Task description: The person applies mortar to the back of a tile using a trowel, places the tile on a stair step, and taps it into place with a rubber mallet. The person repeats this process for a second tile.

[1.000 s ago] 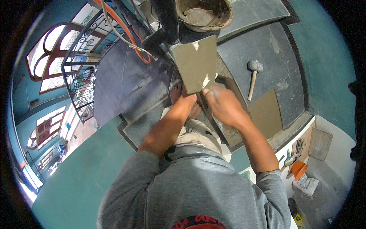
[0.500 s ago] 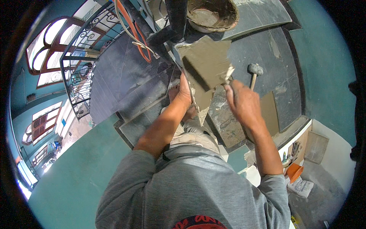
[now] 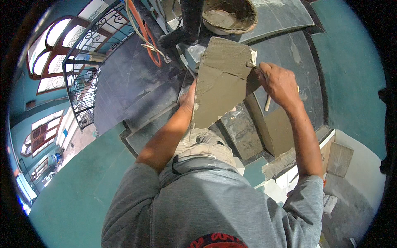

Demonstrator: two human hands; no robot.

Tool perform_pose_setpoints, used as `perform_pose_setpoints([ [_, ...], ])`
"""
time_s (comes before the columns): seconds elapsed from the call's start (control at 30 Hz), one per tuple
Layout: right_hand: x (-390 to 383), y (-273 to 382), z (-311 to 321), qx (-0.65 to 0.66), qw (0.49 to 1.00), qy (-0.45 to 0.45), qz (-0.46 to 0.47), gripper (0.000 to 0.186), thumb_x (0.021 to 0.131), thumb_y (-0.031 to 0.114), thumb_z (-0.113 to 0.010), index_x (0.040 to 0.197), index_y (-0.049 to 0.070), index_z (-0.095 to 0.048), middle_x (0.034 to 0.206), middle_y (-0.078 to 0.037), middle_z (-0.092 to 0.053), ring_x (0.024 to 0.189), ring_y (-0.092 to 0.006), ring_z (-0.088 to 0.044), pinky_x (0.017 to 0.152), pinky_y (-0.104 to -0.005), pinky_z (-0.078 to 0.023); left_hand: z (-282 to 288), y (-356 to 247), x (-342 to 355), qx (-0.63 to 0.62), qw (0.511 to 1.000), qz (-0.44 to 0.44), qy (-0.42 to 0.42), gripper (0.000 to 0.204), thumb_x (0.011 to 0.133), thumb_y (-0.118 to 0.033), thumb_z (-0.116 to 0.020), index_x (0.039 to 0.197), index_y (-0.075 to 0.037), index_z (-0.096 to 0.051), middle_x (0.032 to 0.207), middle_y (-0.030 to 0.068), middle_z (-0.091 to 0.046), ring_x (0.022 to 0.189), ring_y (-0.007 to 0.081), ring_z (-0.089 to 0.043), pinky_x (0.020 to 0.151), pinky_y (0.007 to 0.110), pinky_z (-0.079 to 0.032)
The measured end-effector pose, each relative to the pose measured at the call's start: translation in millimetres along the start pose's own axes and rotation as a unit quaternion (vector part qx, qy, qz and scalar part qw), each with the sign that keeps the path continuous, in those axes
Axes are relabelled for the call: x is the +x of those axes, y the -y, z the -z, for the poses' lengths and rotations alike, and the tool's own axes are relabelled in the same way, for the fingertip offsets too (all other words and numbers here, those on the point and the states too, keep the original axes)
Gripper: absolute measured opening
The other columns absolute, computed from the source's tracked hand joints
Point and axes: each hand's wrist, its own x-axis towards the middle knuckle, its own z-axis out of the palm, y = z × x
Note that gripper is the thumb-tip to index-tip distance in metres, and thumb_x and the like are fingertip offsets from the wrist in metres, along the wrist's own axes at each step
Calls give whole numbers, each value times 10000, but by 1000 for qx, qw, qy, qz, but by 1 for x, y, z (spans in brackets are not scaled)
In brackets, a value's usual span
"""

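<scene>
**Slab held at its left edge, mortar worked at its right**

The slab is held above the stairs, in front of the trousers, its visible face coated with mortar. Its left edge is supported by the left hand, whose fingers are mostly hidden behind it. A tool is gripped in the curled right hand at the upper right edge; its kind cannot be told. Mortar could be shed over the lower corner if the slab were tipped too steeply. The slab could also be twisted out of the left hand by a hard push at the right edge, where no support is seen. Beyond that edge, a wooden handle is seen, its far end hidden. Above the top edge, a bowl is set near the left end of the upper step, close to a post; it could be knocked if the slab were raised carelessly.
</scene>
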Motion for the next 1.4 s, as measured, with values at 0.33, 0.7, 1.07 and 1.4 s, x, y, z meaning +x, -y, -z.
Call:
perform_pose_setpoints([
  [0.33,-21,-24,6,78,988,6,-137,253,1030,298,-560,966,58,-605,862,-211,-665,813,-428,-676,695,-509,-517,10,-1,-10,-56,998,7,22,720,1019,-613,-407,1526,-107,-484,1498,209,-541,1284,483,-572,1013,786,-407],
  [0.7,-48,18,-27,339,929,136,-62,411,1052,330,-539,856,-26,-601,726,-214,-569,654,-342,-558,655,-455,-455,38,-18,8,118,986,-91,-73,619,1047,-540,-443,1414,-64,-590,1360,160,-661,1191,346,-659,1051,487,-524],
  [1.07,-61,31,-30,298,915,263,64,369,997,365,-591,883,36,-713,782,-255,-657,746,-466,-639,672,-547,-489,20,-23,39,128,987,-100,7,972,922,-851,-359,1568,-128,-431,1560,215,-469,1363,452,-515,1081,721,-412],
  [1.4,-98,21,-32,244,927,275,76,317,934,334,-628,823,45,-695,794,-227,-676,795,-448,-659,707,-531,-509,1,-25,48,123,982,-138,-47,1042,855,-897,-386,1596,-164,-383,1603,211,-407,1401,491,-463,1032,819,-374],
])
